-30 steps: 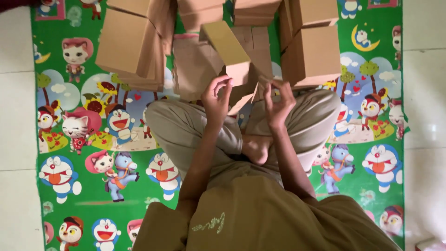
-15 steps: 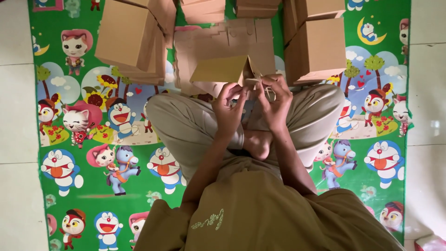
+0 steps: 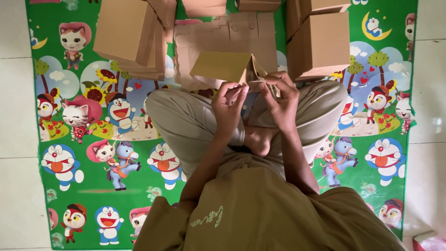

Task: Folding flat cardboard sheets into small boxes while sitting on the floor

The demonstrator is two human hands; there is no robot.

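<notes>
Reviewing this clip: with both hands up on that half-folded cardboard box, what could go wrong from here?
1. The left hand and right hand pinch only the near end of the half-folded box; its far end hangs unsupported, so it might twist or crease.
2. Finished boxes and a leaning stack crowd close around it on the mat; a wide swing could knock them over.
</notes>
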